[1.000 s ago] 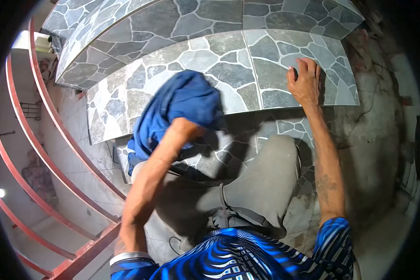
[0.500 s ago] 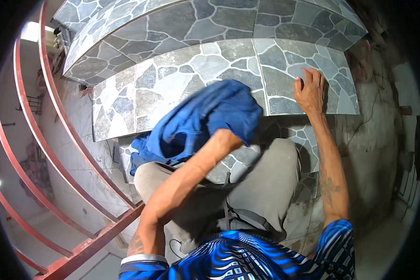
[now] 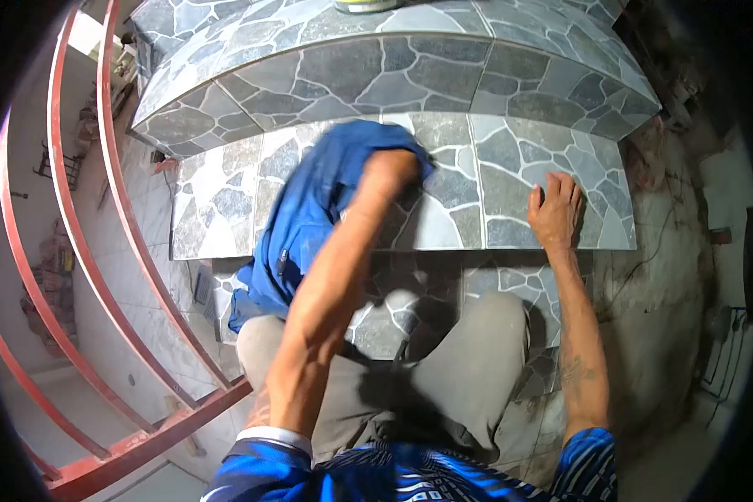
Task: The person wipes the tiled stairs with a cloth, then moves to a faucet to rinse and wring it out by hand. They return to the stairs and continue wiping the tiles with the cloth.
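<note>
My left hand (image 3: 391,174) is closed on a bunched blue cloth (image 3: 297,209), pressing it against the stone-patterned step (image 3: 523,155). The cloth looks like a garment; its loose end hangs over the step's front edge toward my left knee. The fingers of that hand are partly hidden in the folds. Farther right, my right hand (image 3: 554,211) rests on the same step near its front edge, holding nothing, with the thumb apart from the fingers.
Behind rises a higher step (image 3: 439,71), with the base of a container (image 3: 366,5) at the top edge of view. A red metal railing (image 3: 130,201) curves along my left side. A stained wall or floor surface (image 3: 665,276) lies to the right.
My left hand has pushed the blue cloth forward and left across the step. The view has tilted up, bringing the container into sight. My right hand stays on the step.
</note>
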Demonstrator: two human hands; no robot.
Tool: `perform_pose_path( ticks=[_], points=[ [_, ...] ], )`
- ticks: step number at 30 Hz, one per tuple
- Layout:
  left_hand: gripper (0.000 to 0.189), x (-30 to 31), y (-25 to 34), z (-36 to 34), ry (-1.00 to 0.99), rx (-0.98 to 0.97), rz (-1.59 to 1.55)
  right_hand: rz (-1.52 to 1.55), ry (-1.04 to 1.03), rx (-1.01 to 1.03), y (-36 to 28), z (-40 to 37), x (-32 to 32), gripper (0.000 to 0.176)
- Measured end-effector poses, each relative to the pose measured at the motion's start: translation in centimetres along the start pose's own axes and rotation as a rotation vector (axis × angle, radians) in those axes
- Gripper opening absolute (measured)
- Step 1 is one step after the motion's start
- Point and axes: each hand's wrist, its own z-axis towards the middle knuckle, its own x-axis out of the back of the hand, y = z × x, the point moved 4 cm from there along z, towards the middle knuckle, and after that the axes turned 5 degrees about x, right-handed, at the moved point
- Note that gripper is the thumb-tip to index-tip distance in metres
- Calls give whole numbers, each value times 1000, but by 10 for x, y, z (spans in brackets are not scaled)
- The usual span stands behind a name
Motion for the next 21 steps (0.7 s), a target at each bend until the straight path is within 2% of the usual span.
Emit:
perform_pose_path(
  ticks=[1, 3, 5, 7, 10, 13, 16, 18, 19, 21],
  points=[
    [24, 8, 28, 14, 4, -51, 15, 5, 11, 11, 1, 4, 2, 35],
    [27, 17, 35, 6, 2, -132, -14, 29, 10, 28, -1, 1, 4, 35],
    [32, 25, 13, -14, 17, -197, -95, 68, 11, 55, 3, 0, 4, 35],
    [28, 99, -23, -36, -214, -256, -68, 139, 21, 86, 9, -4, 1, 35],
    [24, 71, -42, -46, -35, -192, -75, 92, 21, 42, 3, -3, 4, 36],
    [20, 38, 2, -25, 132, -158, -142, 42, 22, 4, -2, -1, 4, 36],
    [18, 47, 35, -11, 333, -199, -301, 102, 1, 20, -2, -1, 6, 36],
    [18, 56, 15, -15, 425, -253, -380, 130, 2, 38, 8, -4, 7, 38],
    [18, 55, -9, -18, 328, -223, -317, 132, 4, 48, 10, -4, 6, 38],
    [20, 46, -78, -47, 11, -111, -78, 159, 6, 70, 7, -2, -2, 39]
  ],
)
